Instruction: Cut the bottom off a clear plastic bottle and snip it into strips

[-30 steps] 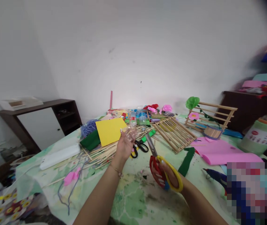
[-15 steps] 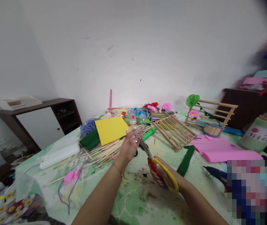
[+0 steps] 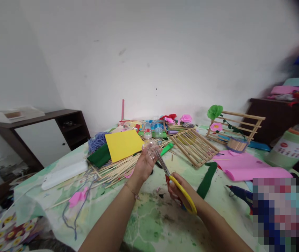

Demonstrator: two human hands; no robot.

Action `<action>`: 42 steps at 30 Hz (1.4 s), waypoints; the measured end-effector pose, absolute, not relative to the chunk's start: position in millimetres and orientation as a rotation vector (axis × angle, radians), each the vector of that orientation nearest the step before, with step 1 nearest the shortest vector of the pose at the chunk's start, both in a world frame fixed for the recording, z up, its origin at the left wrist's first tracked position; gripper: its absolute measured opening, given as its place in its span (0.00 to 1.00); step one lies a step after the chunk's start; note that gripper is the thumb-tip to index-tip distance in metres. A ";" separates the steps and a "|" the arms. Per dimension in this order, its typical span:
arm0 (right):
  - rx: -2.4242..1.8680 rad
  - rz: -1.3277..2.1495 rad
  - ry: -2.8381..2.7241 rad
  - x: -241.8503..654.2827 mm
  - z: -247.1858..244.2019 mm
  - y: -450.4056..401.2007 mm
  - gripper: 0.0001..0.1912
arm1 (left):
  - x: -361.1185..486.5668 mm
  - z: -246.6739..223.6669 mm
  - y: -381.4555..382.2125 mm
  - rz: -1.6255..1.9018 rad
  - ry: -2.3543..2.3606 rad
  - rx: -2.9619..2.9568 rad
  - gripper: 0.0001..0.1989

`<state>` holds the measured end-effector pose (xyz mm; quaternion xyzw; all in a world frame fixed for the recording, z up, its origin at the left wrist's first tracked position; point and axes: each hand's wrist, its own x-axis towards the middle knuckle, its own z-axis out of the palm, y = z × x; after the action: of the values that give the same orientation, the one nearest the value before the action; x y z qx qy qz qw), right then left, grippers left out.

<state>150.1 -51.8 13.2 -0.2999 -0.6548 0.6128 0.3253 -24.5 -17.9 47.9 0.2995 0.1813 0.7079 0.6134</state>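
My left hand (image 3: pixel 146 163) grips a clear plastic piece (image 3: pixel 150 146) that looks like the cut base of a bottle. In my right hand (image 3: pixel 177 187) is a pair of scissors (image 3: pixel 167 170) with a yellow handle loop and some red. Their blades point up and left, the tips at the rim of the plastic piece; whether they bite into it is hard to make out. Behind the plastic stand clear bottles (image 3: pixel 158 132). A yellow sheet (image 3: pixel 123 145) and loose wooden sticks (image 3: pixel 118 169) lie left of my left hand.
A slatted stick panel (image 3: pixel 195 147) lies to the right, near a small stick fence (image 3: pixel 244 122) with paper flowers. Pink paper (image 3: pixel 246 166), a green strip (image 3: pixel 207 180), a glue gun (image 3: pixel 240 193) and a large flask (image 3: pixel 291 147) are farther right. Purple yarn (image 3: pixel 97 142) sits left.
The scissor handles have turned and drawn closer together, with less red showing. My left hand keeps its hold on the plastic piece. The whole view has shifted slightly.
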 end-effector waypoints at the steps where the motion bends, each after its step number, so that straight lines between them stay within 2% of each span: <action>1: -0.807 1.603 -1.709 148.4 15.5 -52.6 0.31 | -24.3 48.4 -18.4 1.633 0.419 0.685 0.21; 12: -0.900 1.562 -1.728 144.4 21.3 -56.7 0.32 | -25.7 48.0 -18.2 1.646 0.406 0.709 0.20; 17: -0.862 1.587 -1.742 144.6 19.0 -57.6 0.30 | -30.0 48.7 -19.2 1.696 0.364 0.800 0.28; 26: -0.930 1.363 -1.922 151.7 16.6 -49.8 0.28 | -47.2 58.5 -32.6 1.966 0.442 1.044 0.32; 33: -0.974 1.293 -1.936 160.9 27.6 -43.3 0.27 | -45.6 58.2 -33.4 2.221 0.698 1.174 0.34; 42: -0.952 1.322 -1.857 167.6 26.3 -38.7 0.26 | -51.5 58.5 -33.2 2.073 0.823 1.332 0.36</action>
<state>167.6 -38.7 26.3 -0.3639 -0.7098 0.5052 0.3295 -51.5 -33.2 58.5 0.4940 0.3053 0.7686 0.2684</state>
